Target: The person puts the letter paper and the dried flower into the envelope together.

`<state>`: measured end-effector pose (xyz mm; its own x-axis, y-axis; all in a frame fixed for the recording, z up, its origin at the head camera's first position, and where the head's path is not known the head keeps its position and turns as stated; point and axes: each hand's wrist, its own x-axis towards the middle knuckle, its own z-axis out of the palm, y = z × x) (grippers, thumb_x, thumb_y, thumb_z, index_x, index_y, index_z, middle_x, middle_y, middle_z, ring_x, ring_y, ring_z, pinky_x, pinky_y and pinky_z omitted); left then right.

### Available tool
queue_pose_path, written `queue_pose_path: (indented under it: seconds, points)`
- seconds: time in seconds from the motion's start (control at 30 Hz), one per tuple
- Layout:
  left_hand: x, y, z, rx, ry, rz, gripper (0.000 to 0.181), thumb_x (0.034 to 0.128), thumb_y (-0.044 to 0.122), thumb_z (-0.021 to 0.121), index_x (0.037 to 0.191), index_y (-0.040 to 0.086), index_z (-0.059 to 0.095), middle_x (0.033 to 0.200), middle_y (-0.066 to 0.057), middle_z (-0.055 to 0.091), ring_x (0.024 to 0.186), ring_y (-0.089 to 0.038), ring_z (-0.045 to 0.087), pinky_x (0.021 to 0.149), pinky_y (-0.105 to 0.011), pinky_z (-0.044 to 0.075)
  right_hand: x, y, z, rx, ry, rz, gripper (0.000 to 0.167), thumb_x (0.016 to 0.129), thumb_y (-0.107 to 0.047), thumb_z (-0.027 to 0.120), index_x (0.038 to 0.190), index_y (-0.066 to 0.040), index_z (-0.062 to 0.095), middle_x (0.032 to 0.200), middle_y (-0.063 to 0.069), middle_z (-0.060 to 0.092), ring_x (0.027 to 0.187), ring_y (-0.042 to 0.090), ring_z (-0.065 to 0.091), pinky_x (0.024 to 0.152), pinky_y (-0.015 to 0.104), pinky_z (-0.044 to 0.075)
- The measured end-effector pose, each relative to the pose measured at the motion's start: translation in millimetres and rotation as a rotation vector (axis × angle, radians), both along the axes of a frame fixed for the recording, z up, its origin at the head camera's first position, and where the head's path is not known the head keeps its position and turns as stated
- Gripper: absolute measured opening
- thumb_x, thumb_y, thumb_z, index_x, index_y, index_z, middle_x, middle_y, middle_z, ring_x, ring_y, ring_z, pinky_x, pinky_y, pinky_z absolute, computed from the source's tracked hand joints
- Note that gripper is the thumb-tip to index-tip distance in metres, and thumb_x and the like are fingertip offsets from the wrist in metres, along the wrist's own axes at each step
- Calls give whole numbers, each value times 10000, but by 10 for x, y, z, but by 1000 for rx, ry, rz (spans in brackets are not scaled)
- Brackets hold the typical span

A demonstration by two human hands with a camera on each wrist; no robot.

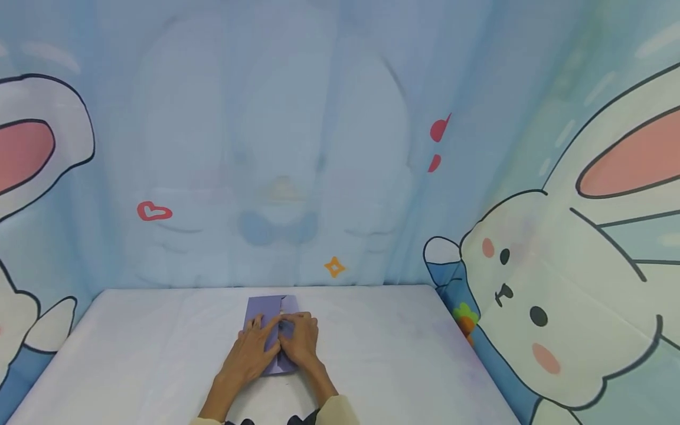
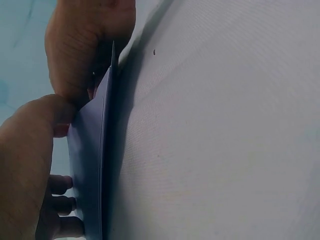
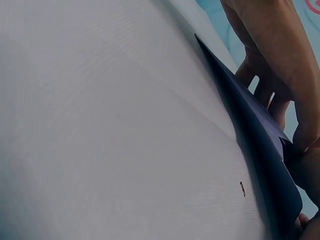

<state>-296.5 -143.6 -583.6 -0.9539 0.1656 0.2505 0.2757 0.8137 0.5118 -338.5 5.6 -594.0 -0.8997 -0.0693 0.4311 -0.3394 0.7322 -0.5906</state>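
A folded sheet of purple paper (image 1: 264,304) lies on the white tabletop, its upper layer meeting near a slit right of the middle. My left hand (image 1: 252,349) rests on its left part with fingers spread, the index reaching towards the slit. On the right part, my right hand (image 1: 301,339) has its fingers curled and pinches the paper near the slit; the exact contact is hidden. Seen edge-on in the left wrist view, the paper (image 2: 89,145) has its near edge raised slightly off the cloth. The right wrist view shows the left hand (image 3: 280,55) over the paper's far side.
White cloth covers the table (image 1: 398,348) around the paper. Small dark specks (image 3: 242,189) lie on it near the paper's front edge. Behind the table hangs a blue curtain (image 1: 319,147) with printed rabbits.
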Motion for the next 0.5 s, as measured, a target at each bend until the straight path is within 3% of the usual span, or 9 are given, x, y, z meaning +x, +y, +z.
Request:
queue_pose_path:
  seconds: [0.17,0.37,0.5]
  points:
    - [23,-62,-15,-23,22,16,581,1060,351,633,1620,233,536,1599,-331,506,1455,-536,504,1006,-705,529,8,-38,63,-41,-43,23,390,773,-87,905,1159,-104,856,1056,112,723,929,200,570,821,346,450]
    - [43,-99,0,-58,40,32,590,1053,379,661,1610,221,548,1585,-349,510,1382,-544,558,890,-651,572,-94,83,9,-155,86,115,406,772,-94,936,1161,-38,837,885,89,740,796,157,609,715,275,474]
    - [51,-140,79,-37,5,29,614,1080,415,635,1645,220,496,1607,-391,470,1435,-637,494,1005,-759,512,-148,221,86,-98,81,85,385,833,-154,919,1198,-66,833,958,92,772,869,220,648,777,308,478]
